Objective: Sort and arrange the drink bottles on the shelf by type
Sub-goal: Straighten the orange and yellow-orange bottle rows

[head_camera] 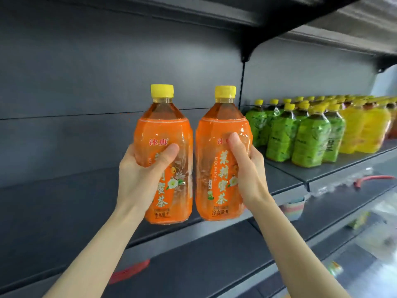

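left hand (137, 171) grips left orange bottle (167, 130) | right hand (249, 168) grips right orange bottle (217, 130) | orange total 2, upright, side by side | green bottles (309, 140), yellow bottles (361, 130) on shelf (322, 171): count unclear

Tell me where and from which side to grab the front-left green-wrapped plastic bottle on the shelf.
Take the green-wrapped plastic bottle by its narrow neck just under the yellow cap, coming from the front and above. It stands upright with neighbours packed close beside and behind, so its wide body likely leaves little finger room; top and front are free.
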A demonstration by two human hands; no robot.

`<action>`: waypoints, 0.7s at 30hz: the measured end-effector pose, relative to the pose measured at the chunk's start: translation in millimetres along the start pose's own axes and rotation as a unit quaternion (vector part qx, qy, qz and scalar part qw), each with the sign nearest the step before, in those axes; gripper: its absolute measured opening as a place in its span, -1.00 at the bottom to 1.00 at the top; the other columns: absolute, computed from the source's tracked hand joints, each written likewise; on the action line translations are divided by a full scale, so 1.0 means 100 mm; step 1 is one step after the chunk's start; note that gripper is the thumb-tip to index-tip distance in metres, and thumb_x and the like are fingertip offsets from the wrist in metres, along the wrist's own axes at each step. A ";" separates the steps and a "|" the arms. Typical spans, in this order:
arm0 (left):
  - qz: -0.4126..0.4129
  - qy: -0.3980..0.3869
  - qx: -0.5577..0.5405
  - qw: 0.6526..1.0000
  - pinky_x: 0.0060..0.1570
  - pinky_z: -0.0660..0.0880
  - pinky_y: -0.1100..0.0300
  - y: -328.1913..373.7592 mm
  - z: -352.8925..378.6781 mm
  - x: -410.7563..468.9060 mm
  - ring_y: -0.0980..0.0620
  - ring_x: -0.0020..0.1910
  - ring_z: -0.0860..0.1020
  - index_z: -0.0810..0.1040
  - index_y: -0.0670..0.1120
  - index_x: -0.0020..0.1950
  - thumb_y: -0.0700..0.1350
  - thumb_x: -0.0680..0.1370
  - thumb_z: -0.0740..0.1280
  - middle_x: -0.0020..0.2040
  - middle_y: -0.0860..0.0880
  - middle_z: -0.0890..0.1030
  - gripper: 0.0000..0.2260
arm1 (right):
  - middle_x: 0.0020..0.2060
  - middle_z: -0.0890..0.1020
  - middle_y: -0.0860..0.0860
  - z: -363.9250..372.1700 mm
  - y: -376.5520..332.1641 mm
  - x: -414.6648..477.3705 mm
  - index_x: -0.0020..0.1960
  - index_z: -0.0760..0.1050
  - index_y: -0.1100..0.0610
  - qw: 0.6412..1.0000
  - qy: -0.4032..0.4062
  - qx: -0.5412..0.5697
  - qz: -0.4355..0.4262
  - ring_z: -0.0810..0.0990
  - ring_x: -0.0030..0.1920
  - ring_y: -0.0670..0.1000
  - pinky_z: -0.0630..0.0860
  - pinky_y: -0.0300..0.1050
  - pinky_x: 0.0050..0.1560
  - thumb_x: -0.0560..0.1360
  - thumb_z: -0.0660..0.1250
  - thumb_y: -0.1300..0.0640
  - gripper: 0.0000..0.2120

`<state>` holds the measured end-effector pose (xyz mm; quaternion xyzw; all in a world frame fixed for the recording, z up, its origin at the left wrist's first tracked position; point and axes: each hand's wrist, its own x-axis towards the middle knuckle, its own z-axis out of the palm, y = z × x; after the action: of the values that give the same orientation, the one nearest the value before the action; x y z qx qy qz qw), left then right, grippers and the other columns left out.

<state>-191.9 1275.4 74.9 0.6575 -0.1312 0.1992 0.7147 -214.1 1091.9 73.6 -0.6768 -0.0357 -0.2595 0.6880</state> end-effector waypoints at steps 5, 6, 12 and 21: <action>-0.015 -0.057 -0.050 0.997 -0.40 0.49 0.42 -0.07 1.13 -0.59 0.28 -0.15 0.63 0.50 0.20 0.04 0.41 0.13 0.43 -0.12 0.29 0.64 -0.43 | -0.17 0.73 -0.02 -1.25 -0.07 -0.23 -0.01 0.60 -0.01 0.997 0.061 -0.046 0.015 0.72 -0.16 -0.01 0.63 -0.05 -0.13 0.18 0.33 -0.47 -0.38; -0.018 -0.076 -0.058 0.995 -0.40 0.49 0.42 -0.07 1.42 -0.72 0.27 -0.15 0.63 0.51 0.19 0.03 0.41 0.13 0.46 -0.12 0.28 0.65 -0.44 | -0.18 0.73 -0.02 -1.58 -0.10 -0.29 -0.02 0.60 0.00 0.995 0.080 -0.052 0.012 0.72 -0.17 -0.01 0.63 -0.08 -0.16 0.18 0.33 -0.46 -0.37; -0.021 -0.150 -0.084 0.985 -0.21 0.53 0.23 0.09 2.82 -1.04 0.20 -0.12 0.65 0.53 0.13 0.07 0.37 0.12 0.44 -0.09 0.18 0.67 -0.39 | -0.22 0.72 -0.02 -3.00 -0.30 -0.32 -0.10 0.61 -0.01 0.983 0.165 -0.078 0.013 0.71 -0.22 -0.01 0.60 -0.12 -0.23 0.18 0.32 -0.45 -0.43; -0.017 -0.212 -0.115 0.970 -0.15 0.51 0.15 -0.14 4.67 -1.06 0.17 -0.14 0.66 0.58 0.12 0.02 0.34 0.13 0.47 -0.12 0.17 0.69 -0.45 | -0.24 0.71 -0.02 -4.62 -0.22 0.21 -0.20 0.61 -0.07 0.966 0.237 -0.100 -0.015 0.70 -0.22 -0.01 0.59 -0.21 -0.28 0.17 0.33 -0.44 -0.52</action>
<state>-244.9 799.5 62.3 0.6000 -0.2905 0.0269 0.7449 -344.5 648.0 64.7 -0.6607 0.1439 -0.4247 0.6021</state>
